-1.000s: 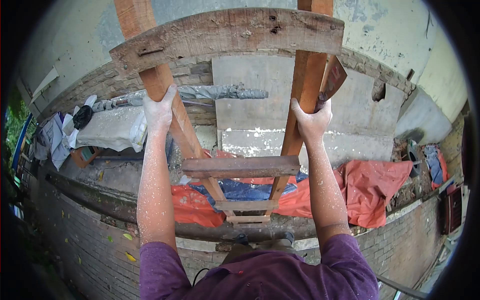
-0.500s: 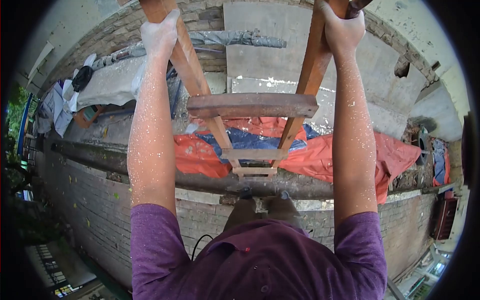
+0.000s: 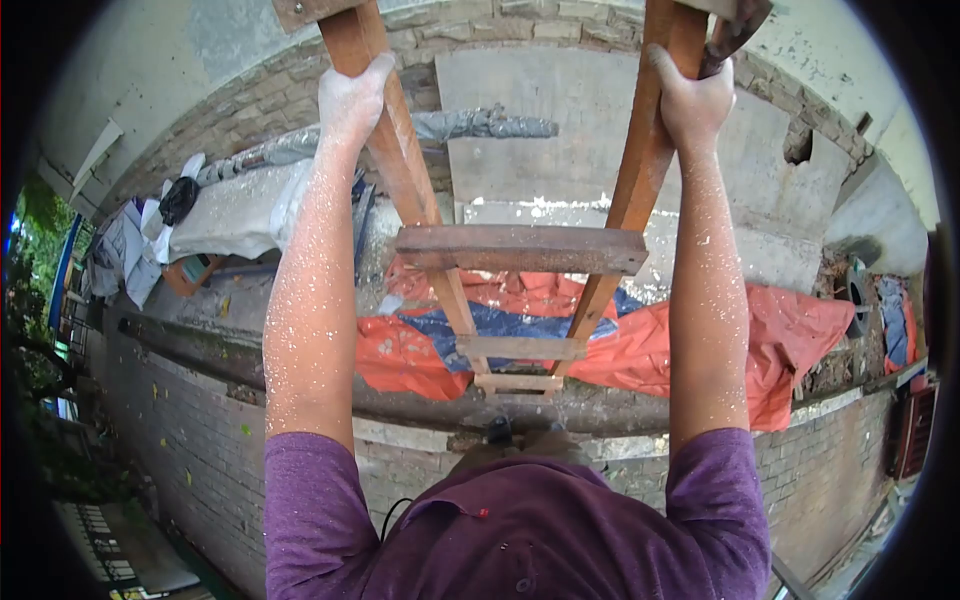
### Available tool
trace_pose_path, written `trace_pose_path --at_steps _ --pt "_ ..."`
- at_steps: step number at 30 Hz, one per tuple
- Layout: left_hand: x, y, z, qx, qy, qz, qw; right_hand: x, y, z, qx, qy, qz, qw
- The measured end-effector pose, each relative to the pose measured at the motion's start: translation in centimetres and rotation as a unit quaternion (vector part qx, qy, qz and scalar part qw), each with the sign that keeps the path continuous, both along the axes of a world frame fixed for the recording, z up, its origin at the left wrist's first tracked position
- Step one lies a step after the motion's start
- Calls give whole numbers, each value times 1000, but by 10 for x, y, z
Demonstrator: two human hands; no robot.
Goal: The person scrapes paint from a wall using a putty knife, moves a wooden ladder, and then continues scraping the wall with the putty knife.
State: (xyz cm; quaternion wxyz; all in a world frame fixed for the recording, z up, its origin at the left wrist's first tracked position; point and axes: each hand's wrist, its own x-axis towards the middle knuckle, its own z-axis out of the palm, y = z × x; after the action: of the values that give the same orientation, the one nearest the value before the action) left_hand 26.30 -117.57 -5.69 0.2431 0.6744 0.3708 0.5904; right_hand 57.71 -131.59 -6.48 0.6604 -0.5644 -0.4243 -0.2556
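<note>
Soft even daylight, sharp focus, strong fisheye bending, black corners.

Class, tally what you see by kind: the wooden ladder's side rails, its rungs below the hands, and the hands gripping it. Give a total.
Brown wooden side rails: 2, left rail, right rail
Flat weathered wooden rungs: 3
Dust-speckled bare hands: 2, left hand, right hand
Total: 7

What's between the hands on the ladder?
Head view: between left hand and right hand, each gripping a rail, only grey wall behind; the rung crosses lower.

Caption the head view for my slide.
Left hand and right hand grip a wooden ladder above an orange tarp.
</note>
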Motion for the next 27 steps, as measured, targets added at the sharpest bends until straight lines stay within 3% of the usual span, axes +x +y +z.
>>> trace_pose_path --at_steps 3,9,13,18,24,27 --pt "29 12 -2 47 4 -2 999 17 7 0 12 44 41 998" --pt "60 60 -15 14 10 48 999 39 44 -4 -34 81 11 996" --pt "58 95 -23 10 -23 34 999 39 84 -10 -31 81 47 995" --pt "52 146 -40 -50 20 62 997 34 139 -18 -28 55 44 997" --pt "49 187 -55 -48 -10 15 999 35 186 -34 -18 46 88 995" --pt "50 205 -42 -57 -9 8 998 35 204 -26 -20 79 106 991"
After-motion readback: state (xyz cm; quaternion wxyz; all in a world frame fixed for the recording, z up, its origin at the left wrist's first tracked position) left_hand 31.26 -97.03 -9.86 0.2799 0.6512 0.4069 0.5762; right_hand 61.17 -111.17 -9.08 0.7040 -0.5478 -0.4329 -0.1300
